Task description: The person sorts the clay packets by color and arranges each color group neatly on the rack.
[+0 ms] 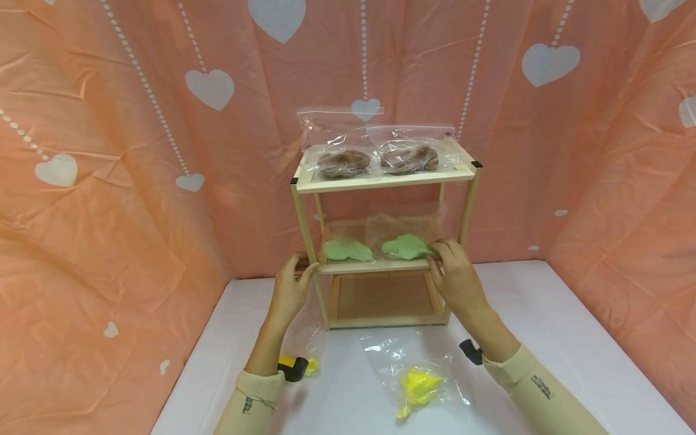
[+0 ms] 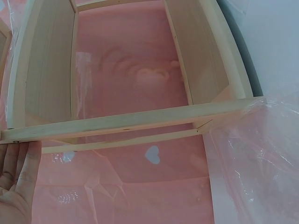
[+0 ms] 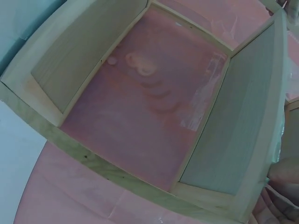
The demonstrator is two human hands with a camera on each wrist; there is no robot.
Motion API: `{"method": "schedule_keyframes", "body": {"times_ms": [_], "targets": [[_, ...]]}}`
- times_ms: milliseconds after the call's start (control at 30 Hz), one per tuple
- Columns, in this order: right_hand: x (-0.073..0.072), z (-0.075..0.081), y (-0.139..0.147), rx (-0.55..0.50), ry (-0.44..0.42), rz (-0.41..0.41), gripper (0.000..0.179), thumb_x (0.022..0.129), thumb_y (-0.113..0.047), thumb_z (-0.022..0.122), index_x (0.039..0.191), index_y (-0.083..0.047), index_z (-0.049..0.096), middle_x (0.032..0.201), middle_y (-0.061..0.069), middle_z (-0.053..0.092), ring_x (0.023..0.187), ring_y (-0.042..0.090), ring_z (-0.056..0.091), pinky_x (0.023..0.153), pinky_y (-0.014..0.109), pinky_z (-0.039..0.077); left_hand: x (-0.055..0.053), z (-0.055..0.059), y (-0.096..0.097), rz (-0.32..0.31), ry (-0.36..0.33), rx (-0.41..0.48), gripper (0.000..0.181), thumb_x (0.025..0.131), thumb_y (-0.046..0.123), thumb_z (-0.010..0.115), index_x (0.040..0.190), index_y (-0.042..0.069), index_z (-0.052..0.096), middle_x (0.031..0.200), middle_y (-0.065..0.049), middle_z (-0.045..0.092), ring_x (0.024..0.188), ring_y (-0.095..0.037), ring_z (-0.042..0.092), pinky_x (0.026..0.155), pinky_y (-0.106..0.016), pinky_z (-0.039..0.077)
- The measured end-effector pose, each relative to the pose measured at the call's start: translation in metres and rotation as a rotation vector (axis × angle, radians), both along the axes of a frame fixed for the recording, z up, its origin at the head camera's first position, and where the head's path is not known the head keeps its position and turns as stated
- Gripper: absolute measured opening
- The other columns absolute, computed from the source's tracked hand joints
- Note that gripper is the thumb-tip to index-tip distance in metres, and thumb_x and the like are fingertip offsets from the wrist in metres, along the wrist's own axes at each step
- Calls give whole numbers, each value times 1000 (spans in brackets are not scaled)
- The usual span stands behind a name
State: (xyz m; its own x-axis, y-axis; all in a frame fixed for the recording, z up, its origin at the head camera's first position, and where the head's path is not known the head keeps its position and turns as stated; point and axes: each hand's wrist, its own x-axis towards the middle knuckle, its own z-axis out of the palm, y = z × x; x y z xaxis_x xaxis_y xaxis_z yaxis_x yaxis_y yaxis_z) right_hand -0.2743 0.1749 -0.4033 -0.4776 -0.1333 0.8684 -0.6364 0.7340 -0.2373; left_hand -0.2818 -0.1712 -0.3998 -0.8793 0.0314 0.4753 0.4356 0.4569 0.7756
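Note:
A small wooden shelf rack (image 1: pixel 380 267) stands on the white table. My left hand (image 1: pixel 290 287) grips its left front post at middle-shelf height, thumb in front; fingers (image 2: pixel 21 163) show against the wood in the left wrist view. On the right, my right hand (image 1: pixel 459 275) pinches the corner of a clear zip bag with a pale green piece (image 1: pixel 406 246), right at the shelf's front edge. Beside it lies a second bagged green piece (image 1: pixel 347 249). In the right wrist view the curled fingers (image 3: pixel 280 205) are partly cut off by the frame.
Two clear bags with brown twisted bundles, left (image 1: pixel 344 163) and right (image 1: pixel 410 159), lie on the top shelf. A bagged yellow piece (image 1: pixel 420 386) lies on the table in front; another yellow piece (image 1: pixel 312 367) is partly behind my left wrist. Pink heart-printed cloth (image 1: pixel 261 151) surrounds the table.

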Motion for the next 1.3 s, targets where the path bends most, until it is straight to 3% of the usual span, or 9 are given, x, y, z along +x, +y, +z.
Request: {"method": "schedule_keyframes", "body": {"times_ms": [167, 300, 533, 600, 767, 933, 1133, 1300], "targets": [[5, 1, 2, -10, -49, 19, 27, 89, 14, 78, 115, 10, 71, 114, 22, 66, 94, 34, 68, 79, 41, 63, 1, 1, 1, 4, -2, 2, 30, 106, 18, 71, 126, -4, 67, 119, -20, 73, 114, -37, 70, 102, -56, 58], [10, 1, 4, -12, -63, 25, 32, 90, 12, 79, 120, 10, 70, 119, 22, 66, 98, 35, 68, 84, 41, 61, 0, 1, 1, 7, -9, 3, 31, 105, 19, 71, 126, -3, 67, 120, -20, 72, 115, -38, 69, 104, -56, 58], [20, -3, 7, 8, -16, 11, 36, 87, 12, 82, 121, 12, 70, 121, 26, 65, 104, 40, 67, 94, 44, 58, 0, 0, 1, 8, -12, 7, 32, 105, 20, 71, 126, -4, 66, 119, -21, 72, 114, -38, 70, 103, -55, 58], [24, -5, 9, 14, 8, 21, 36, 85, 13, 82, 119, 12, 71, 119, 26, 65, 101, 39, 66, 92, 37, 57, 0, 0, 2, 9, -15, 9, 32, 105, 19, 71, 126, -4, 66, 119, -21, 72, 114, -38, 70, 103, -55, 58], [36, -14, 13, -24, 17, 130, 38, 81, 17, 80, 118, 9, 73, 117, 23, 67, 104, 38, 64, 101, 14, 45, 0, 1, 2, 14, -19, 4, 32, 105, 20, 71, 126, -3, 66, 119, -20, 73, 113, -37, 70, 103, -55, 58], [48, -27, 18, -44, -24, 180, 41, 80, 17, 78, 119, 5, 74, 117, 19, 69, 108, 38, 65, 113, 9, 38, 0, 1, 2, 15, -23, 2, 32, 105, 22, 71, 126, -2, 67, 120, -20, 73, 114, -37, 70, 104, -56, 57], [59, -47, 26, 17, -62, 202, 41, 77, 16, 81, 115, 2, 75, 112, 11, 71, 100, 28, 67, 103, 9, 45, 0, 1, 2, 12, -27, 7, 32, 105, 21, 71, 127, -2, 66, 121, -20, 72, 115, -37, 69, 104, -56, 58], [70, -61, 30, 52, -218, 281, 42, 80, 10, 87, 116, -7, 76, 111, 1, 73, 90, 14, 65, 81, 23, 58, 1, 2, 2, 12, -23, 15, 30, 105, 20, 71, 126, -1, 67, 120, -20, 72, 114, -37, 70, 103, -55, 58]]}}
